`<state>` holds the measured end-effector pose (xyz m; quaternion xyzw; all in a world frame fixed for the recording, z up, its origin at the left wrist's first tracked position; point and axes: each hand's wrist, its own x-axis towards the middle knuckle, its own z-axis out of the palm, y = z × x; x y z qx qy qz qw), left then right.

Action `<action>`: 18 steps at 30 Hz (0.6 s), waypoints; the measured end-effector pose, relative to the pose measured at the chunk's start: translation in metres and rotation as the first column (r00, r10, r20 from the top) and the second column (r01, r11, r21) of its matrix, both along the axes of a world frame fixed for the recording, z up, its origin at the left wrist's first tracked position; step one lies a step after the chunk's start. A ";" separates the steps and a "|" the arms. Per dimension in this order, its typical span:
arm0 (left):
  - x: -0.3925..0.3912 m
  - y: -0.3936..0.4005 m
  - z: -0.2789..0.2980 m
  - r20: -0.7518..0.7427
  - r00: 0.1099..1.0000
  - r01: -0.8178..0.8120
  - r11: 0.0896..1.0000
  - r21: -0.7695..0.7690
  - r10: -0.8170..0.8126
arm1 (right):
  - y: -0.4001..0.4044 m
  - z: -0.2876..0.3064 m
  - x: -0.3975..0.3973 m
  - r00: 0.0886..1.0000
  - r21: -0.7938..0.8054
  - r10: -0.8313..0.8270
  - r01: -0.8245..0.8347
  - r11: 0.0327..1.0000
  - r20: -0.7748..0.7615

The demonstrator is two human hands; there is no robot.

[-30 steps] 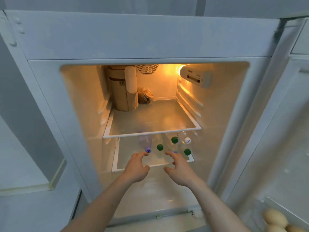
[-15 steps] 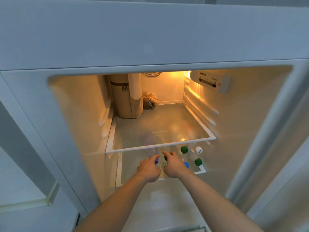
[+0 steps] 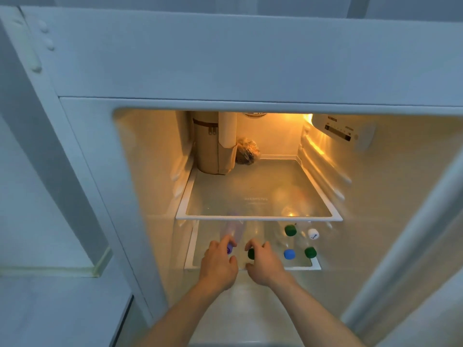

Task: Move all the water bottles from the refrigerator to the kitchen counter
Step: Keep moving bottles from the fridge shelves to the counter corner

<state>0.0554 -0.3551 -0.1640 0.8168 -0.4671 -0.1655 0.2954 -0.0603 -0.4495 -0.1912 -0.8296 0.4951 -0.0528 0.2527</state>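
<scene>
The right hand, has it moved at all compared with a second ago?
Yes. The right hand has gone forward into the fridge: it was short of the lower shelf's front edge, and now its fingers reach over that edge around the green-capped bottle.

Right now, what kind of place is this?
Likely a home kitchen, looking into an open refrigerator: lit interior, glass shelf, capped water bottles on the lower shelf, both hands reaching in.

Single head-worn view, wide-angle, angled forward and down into open refrigerator (image 3: 155, 171) from close range, both forearms entering from bottom edge.
</scene>
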 end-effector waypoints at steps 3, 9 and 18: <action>-0.007 0.025 0.011 0.019 0.997 -0.069 0.990 -0.123 0.071 | 0.022 -0.007 -0.007 0.988 -0.056 -0.069 0.077 0.995 0.138; -0.027 0.080 0.038 0.067 0.983 -0.148 0.954 -0.262 0.170 | 0.066 -0.006 -0.032 0.918 -0.122 -0.128 0.186 0.975 0.376; -0.079 0.176 0.071 0.034 0.943 -0.304 0.901 -0.309 0.330 | 0.102 0.059 -0.067 0.695 -0.063 -0.135 0.251 0.966 0.706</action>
